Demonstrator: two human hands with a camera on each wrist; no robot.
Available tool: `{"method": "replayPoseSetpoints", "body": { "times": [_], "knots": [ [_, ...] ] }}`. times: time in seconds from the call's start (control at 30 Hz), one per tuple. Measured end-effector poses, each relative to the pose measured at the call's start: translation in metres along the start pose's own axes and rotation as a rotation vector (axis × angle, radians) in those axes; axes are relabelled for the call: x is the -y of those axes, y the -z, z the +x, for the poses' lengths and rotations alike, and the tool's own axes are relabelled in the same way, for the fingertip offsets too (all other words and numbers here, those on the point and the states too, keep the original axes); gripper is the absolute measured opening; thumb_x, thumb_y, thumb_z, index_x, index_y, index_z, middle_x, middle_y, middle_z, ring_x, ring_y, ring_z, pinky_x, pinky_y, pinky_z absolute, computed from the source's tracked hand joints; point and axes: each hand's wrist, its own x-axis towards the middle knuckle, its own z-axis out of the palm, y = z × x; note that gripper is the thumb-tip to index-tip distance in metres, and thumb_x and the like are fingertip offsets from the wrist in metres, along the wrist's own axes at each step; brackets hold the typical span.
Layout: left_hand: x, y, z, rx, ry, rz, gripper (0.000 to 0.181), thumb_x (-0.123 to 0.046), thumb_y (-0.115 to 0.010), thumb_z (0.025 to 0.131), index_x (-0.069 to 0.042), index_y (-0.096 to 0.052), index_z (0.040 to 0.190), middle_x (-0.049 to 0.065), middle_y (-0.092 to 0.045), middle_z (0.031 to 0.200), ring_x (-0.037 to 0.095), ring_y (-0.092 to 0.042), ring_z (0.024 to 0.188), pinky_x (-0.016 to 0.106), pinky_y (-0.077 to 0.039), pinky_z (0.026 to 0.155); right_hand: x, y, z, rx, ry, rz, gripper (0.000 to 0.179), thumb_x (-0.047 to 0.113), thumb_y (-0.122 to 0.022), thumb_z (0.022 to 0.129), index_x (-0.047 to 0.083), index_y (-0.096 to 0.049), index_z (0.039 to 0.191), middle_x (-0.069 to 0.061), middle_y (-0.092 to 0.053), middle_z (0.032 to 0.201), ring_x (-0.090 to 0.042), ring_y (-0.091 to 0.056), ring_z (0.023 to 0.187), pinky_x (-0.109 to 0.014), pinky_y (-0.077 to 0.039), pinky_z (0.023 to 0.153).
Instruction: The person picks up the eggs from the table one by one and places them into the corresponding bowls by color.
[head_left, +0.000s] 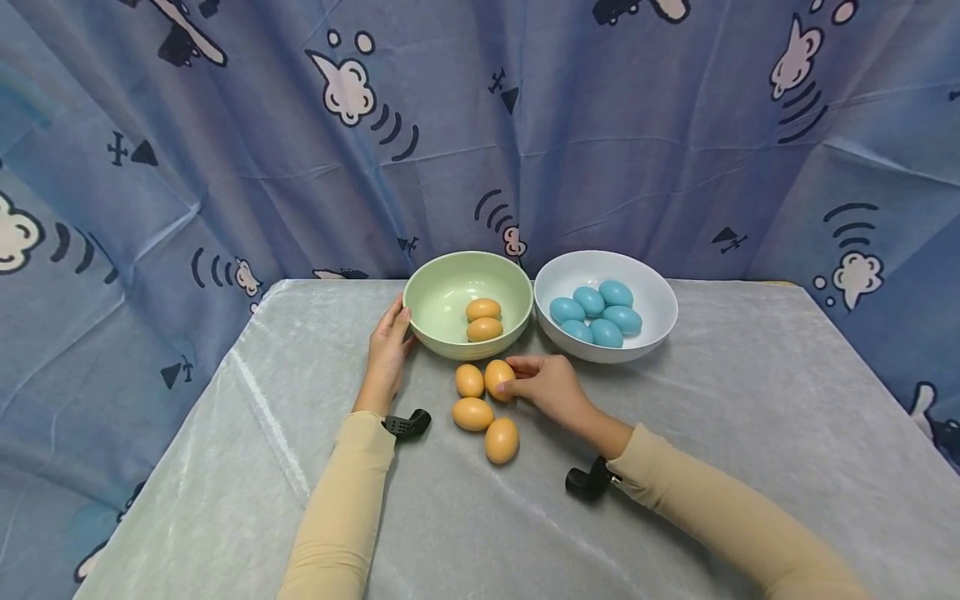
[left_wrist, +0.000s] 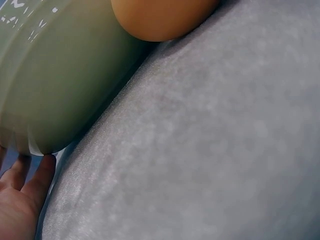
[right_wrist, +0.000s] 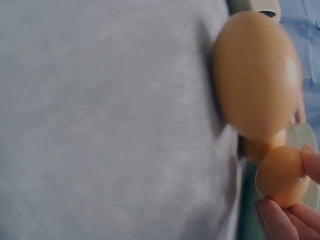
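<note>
My right hand (head_left: 551,387) pinches a brown-orange egg (head_left: 498,380) between thumb and fingers, just in front of a light green bowl (head_left: 427,321). The right wrist view shows the fingertips on this egg (right_wrist: 281,176) from two sides. Three more orange eggs lie beside it on the table: one to its left (head_left: 469,381), one below that (head_left: 472,414) and one nearest me (head_left: 502,441). Two orange eggs (head_left: 483,319) lie inside the green bowl. My left hand (head_left: 387,354) rests its fairly straight fingers against the bowl's left side; fingertips (left_wrist: 46,162) meet its outer wall in the left wrist view.
To the right of the green bowl stands a white bowl (head_left: 660,321) holding several blue eggs (head_left: 606,333). A grey cloth (head_left: 735,400) covers the table. Behind its far edge hangs a blue patterned curtain (head_left: 450,108). Each wrist wears a black device.
</note>
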Motion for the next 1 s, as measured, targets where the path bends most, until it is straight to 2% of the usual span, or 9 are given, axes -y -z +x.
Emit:
{"method": "replayPoseSetpoints", "body": {
  "times": [0.43, 0.67, 1.0],
  "knots": [
    [0.0, 0.002, 0.0, -0.001, 0.01, -0.001, 0.053, -0.034, -0.05, 0.105, -0.023, -0.036, 0.156, -0.006, -0.033, 0.162, 0.016, -0.036, 0.147, 0.042, -0.034, 0.12, 0.025, 0.013, -0.002, 0.001, 0.06, 0.073, 0.048, 0.015, -0.084, 0.08, 0.003, -0.07, 0.124, -0.014, -0.072, 0.119, -0.022, -0.068, 0.112, -0.027, -0.055, 0.09],
    [0.0, 0.001, -0.001, 0.009, -0.002, -0.009, 0.054, -0.033, -0.05, 0.105, -0.022, -0.035, 0.156, -0.004, -0.033, 0.162, 0.018, -0.036, 0.147, 0.044, -0.034, 0.12, 0.042, 0.016, -0.002, 0.007, 0.064, 0.083, 0.049, 0.017, -0.083, 0.081, 0.003, -0.069, 0.126, -0.014, -0.072, 0.119, -0.023, -0.069, 0.114, -0.032, -0.056, 0.095],
    [-0.001, 0.0, -0.002, 0.002, -0.001, 0.026, 0.055, -0.037, -0.05, 0.105, -0.023, -0.035, 0.156, -0.004, -0.034, 0.162, 0.016, -0.036, 0.147, 0.043, -0.034, 0.12, 0.059, 0.016, 0.008, -0.008, 0.065, 0.128, 0.049, 0.018, -0.084, 0.08, 0.007, -0.07, 0.126, -0.01, -0.071, 0.122, -0.019, -0.066, 0.116, -0.029, -0.054, 0.096]
  ]
}}
